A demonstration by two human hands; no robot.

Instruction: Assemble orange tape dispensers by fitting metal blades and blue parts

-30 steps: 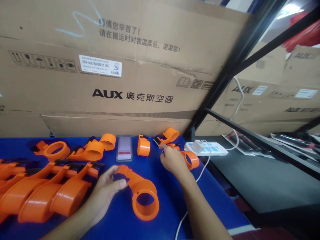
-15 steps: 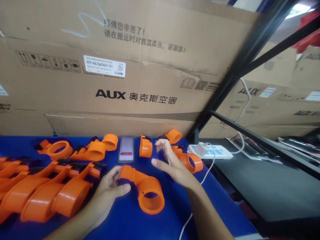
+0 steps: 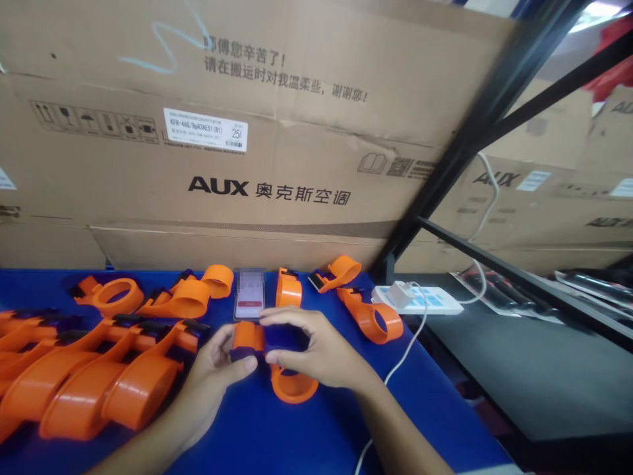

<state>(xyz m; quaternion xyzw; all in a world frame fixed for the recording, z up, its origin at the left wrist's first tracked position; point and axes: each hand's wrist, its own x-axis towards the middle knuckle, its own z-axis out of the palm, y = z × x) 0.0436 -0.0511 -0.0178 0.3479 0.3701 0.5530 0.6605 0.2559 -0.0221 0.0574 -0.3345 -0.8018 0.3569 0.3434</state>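
My left hand is closed on the head of an orange tape dispenser, thumb below and fingers at its far side. A dark blue edge shows under that head. My right hand curves around the same dispenser from the right, fingertips at the head's upper edge and thumb across its neck. The dispenser's ring shows below my right thumb; the neck is mostly hidden. Just beyond my hands lies a phone. An upright orange dispenser stands right of the phone.
Several dispensers lie in a row at the left on the blue table. More dispensers lie at the back. A white power strip with a cable is at the right, beside a black metal frame. Cardboard boxes stand behind.
My right hand has moved left and toward me, from the dispensers at the back right to the one in my left hand. That dispenser's ring has shifted slightly up and left.
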